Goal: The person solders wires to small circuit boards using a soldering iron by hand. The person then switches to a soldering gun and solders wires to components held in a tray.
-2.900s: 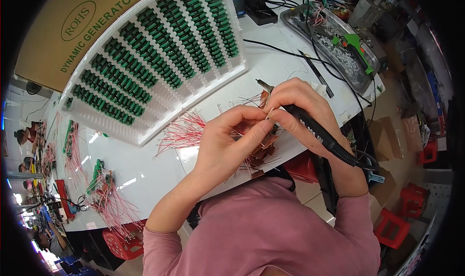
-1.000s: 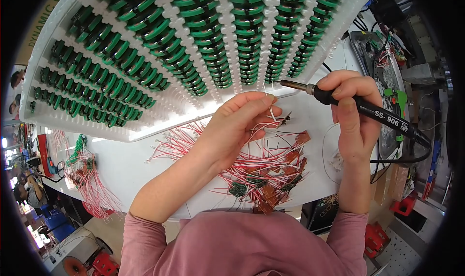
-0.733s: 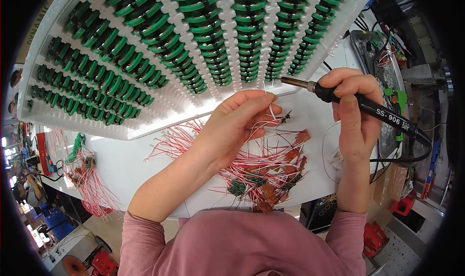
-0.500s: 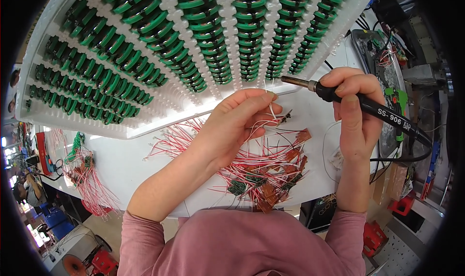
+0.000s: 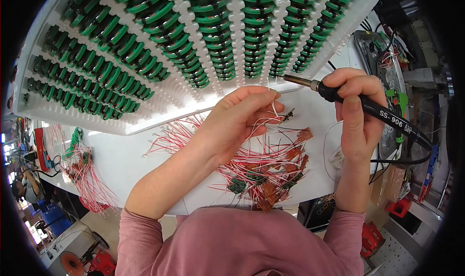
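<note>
Two bare hands, one tool. Left hand [image 5: 232, 121]: nearly closed, thumb and forefinger pinching a thin white wire [image 5: 273, 103]. Right hand [image 5: 358, 111]: curled round one soldering iron [image 5: 387, 113] — tip near the wire's upper end. Below, one pile of red-and-white leads [image 5: 252, 161], too tangled to count — second bundle [image 5: 92, 181] far left. Beyond: one white foam tray [image 5: 145, 121] of green boards [image 5: 215, 34].

Foam, plastic, metal and cloth

The tray [image 5: 193, 103] is knobbly, matt white foam. The soldering iron [image 5: 382, 112] has a smooth black plastic handle [image 5: 373, 107] and metal tip [image 5: 298, 80]. Wires [image 5: 244, 159] look plastic-coated, the tabletop [image 5: 131, 155] smooth and glossy, the shirt [image 5: 232, 242] matt cloth.
</note>
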`<state>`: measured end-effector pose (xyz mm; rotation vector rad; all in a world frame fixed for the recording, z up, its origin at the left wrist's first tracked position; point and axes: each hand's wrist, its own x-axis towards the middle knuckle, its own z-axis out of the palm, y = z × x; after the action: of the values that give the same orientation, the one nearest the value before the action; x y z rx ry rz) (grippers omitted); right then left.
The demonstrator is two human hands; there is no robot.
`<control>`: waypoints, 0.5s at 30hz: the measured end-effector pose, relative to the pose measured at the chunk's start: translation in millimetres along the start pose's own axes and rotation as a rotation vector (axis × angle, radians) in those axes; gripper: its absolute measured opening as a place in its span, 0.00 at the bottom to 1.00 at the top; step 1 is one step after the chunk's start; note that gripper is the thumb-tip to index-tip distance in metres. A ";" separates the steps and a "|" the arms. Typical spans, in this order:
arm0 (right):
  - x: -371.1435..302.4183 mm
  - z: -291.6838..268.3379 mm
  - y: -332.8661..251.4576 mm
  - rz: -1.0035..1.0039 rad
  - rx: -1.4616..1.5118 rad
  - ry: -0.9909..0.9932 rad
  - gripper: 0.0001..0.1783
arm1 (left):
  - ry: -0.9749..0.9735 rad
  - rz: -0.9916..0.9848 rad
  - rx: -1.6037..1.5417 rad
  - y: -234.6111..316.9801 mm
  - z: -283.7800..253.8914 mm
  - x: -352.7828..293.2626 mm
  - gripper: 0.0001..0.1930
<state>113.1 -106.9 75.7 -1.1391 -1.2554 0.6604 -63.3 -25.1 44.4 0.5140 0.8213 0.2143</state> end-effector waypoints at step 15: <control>-1.2 3.1 5.7 -0.035 -0.031 0.033 0.08 | -0.008 -0.002 -0.015 -0.2 -5.9 1.2 0.08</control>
<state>110.9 -105.1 69.8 -1.1468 -1.2590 0.5951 -66.9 -22.8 40.2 0.4996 0.8113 0.2166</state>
